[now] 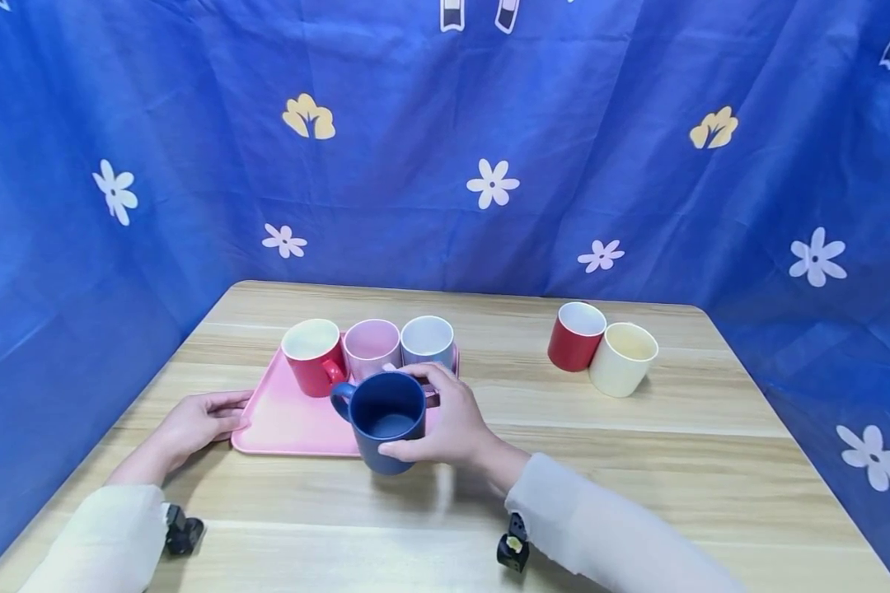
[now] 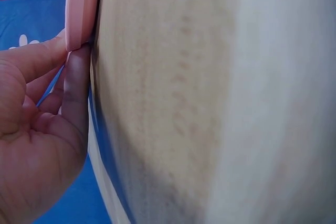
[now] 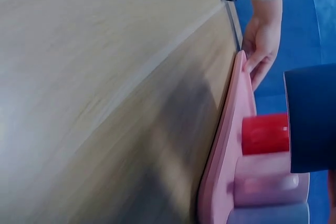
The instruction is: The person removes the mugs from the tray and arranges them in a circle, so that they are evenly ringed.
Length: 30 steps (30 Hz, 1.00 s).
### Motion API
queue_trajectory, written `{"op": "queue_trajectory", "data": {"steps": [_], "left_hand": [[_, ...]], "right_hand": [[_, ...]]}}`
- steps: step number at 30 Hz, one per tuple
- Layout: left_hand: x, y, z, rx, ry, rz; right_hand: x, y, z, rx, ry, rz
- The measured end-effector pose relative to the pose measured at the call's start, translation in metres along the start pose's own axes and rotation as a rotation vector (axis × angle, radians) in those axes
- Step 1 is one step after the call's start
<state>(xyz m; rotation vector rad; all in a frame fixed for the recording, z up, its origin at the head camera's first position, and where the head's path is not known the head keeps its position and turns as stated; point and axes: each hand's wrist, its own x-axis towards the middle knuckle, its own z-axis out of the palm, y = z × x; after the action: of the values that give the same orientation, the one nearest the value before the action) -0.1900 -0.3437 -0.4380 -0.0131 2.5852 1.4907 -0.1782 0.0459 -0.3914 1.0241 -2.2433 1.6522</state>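
In the head view, my right hand (image 1: 452, 424) grips a dark navy mug (image 1: 389, 441) by its side, with the mug's handle pointing left. The mug is upright over the front edge of a pink tray (image 1: 289, 424), and the right wrist view shows a gap between them. My left hand (image 1: 200, 424) pinches the tray's left front corner between thumb and fingers. Along the tray's back stand a red mug (image 1: 313, 371) with a white inside, a pink mug (image 1: 372, 350) and a grey-blue mug (image 1: 428, 342), the last partly hidden behind my right hand.
At the right rear of the wooden table (image 1: 675, 469), a dark red mug (image 1: 573, 346) stands against a cream mug (image 1: 623, 362). Behind and beside the table hangs a blue cloth (image 1: 415, 231) with flowers on it. A small black device (image 1: 514, 548) sits at each wrist.
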Motion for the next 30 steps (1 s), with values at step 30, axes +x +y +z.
{"op": "queue_trajectory", "data": {"steps": [30], "left_hand": [[0.0,0.0,0.0,-0.014,-0.006,0.023]], "right_hand": [[-0.044,0.048,-0.108,-0.176,0.157,0.105]]}}
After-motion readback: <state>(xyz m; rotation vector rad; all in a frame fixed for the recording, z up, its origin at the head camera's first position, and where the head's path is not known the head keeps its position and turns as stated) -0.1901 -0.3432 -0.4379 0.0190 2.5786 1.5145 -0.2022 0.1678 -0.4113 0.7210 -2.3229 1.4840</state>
